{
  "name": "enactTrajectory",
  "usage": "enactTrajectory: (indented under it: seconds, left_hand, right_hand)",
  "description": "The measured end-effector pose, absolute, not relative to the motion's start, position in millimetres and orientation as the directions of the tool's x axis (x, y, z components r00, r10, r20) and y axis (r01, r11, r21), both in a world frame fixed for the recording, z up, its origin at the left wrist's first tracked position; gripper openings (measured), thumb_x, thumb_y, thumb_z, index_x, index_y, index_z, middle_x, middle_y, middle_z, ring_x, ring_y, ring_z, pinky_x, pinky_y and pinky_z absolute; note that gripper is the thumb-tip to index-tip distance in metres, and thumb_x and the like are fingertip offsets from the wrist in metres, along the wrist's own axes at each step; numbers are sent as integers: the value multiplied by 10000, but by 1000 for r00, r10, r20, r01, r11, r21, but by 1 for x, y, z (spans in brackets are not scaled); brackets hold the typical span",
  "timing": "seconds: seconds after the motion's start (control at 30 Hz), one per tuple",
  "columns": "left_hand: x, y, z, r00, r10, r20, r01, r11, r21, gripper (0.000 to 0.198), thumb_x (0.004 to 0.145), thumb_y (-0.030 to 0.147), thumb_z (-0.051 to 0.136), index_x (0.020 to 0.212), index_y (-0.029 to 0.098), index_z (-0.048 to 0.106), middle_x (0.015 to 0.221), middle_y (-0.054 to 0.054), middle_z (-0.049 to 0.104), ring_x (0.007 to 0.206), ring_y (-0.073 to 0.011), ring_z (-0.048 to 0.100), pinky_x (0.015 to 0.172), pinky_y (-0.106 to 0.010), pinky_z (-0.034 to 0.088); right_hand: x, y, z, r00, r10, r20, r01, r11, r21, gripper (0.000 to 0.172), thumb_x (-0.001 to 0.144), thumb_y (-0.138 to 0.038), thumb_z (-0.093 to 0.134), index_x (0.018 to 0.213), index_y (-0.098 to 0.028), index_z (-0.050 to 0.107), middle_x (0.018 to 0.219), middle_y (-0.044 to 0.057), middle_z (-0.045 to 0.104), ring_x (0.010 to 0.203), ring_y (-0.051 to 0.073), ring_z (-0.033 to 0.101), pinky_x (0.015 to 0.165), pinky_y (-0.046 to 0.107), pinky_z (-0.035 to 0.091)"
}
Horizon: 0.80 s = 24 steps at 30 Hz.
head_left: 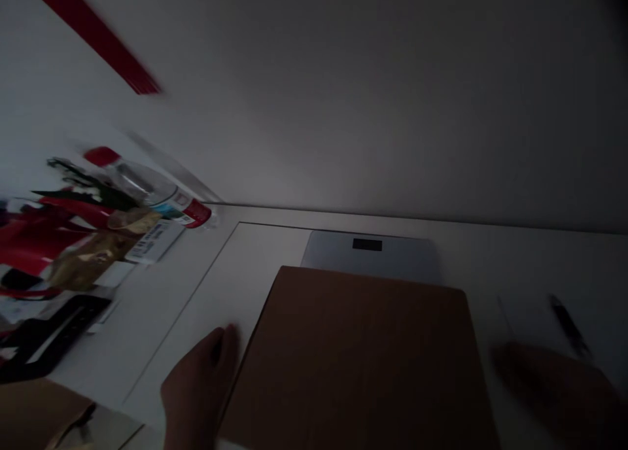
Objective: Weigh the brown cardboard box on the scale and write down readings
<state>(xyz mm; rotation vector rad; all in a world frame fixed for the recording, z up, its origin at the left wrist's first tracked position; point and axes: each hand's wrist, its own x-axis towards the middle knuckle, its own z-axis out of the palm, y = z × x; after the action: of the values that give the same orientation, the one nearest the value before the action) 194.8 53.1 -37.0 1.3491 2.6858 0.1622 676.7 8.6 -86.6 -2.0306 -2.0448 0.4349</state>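
A brown cardboard box (363,365) fills the lower middle, sitting over a silver-grey flat scale (367,263) whose dark display shows beyond the box's far edge. My left hand (201,384) is by the box's left side with its fingers curled in, and nothing shows in it; whether it touches the box is unclear. On the other side, my right hand (554,384) is dark and smeared by motion, just off the box's right edge. A thin pale line rises near its fingertips, but I cannot make out what it is. A black pen (569,326) lies just beyond this hand.
At left, a clear plastic bottle (152,188) with a red cap leans near the wall. Around it are red items (34,234), a gold-brown packet (93,260), a white labelled box (154,241) and a black object (53,335). More cardboard (39,411) is at lower left.
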Motion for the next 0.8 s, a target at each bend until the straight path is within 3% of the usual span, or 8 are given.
enactTrajectory:
  seconds: [0.1, 0.37, 0.57, 0.63, 0.7, 0.8]
  left_hand:
    - [188, 50, -43, -560, 806, -190, 810, 582, 78, 383, 900, 489, 398, 694, 239, 602, 691, -43, 664, 732, -244, 606, 608, -284, 312]
    - [189, 38, -51, -459, 886, -70, 868, 463, 179, 356, 911, 495, 385, 761, 233, 574, 752, -71, 630, 725, -240, 549, 606, -303, 287]
    - [191, 27, -55, -493, 862, 116, 778, 377, 502, 344, 878, 494, 465, 663, 228, 495, 588, -20, 476, 580, -184, 398, 580, -318, 245]
    - [190, 23, -53, -495, 855, 156, 736, 317, 598, 341, 902, 503, 411, 758, 223, 540, 687, -35, 571, 647, -189, 493, 614, -310, 343]
    - [193, 16, -50, -467, 865, 183, 682, 221, 697, 463, 932, 546, 283, 939, 201, 592, 939, -88, 683, 829, -203, 615, 738, -314, 465]
    - [211, 5, -47, -368, 911, 187, 461, 4, 887, 739, 917, 661, 104, 1191, 167, 581, 1336, -153, 627, 1193, -233, 614, 999, -356, 489]
  right_hand:
    - [669, 11, -77, -34, 994, -101, 947, 0, -320, 558, 968, -575, 295, 609, -300, 621, 651, 45, 691, 589, 279, 683, 507, 392, 466]
    - [662, 8, -73, -109, 994, 15, 961, 109, -254, 504, 1013, -478, 246, 636, -211, 449, 599, 18, 604, 543, 190, 604, 521, 284, 312]
    - [664, 10, -64, -59, 998, 31, 903, 67, -424, 503, 1003, -560, 303, 660, -222, 448, 613, 20, 595, 544, 192, 584, 514, 297, 375]
    - [659, 6, -56, -15, 996, 88, 827, 61, -558, 457, 998, -573, 359, 790, -226, 571, 756, 45, 669, 668, 220, 643, 581, 325, 466]
    - [647, -4, -47, -26, 991, 134, 674, 116, -729, 419, 1000, -568, 404, 1131, -243, 633, 1103, 93, 699, 970, 264, 675, 767, 374, 552]
    - [616, -24, -37, -161, 983, 92, 408, 151, -900, 610, 1012, -558, 417, 1563, -331, 286, 1564, 88, 390, 1363, 284, 470, 1077, 487, 464]
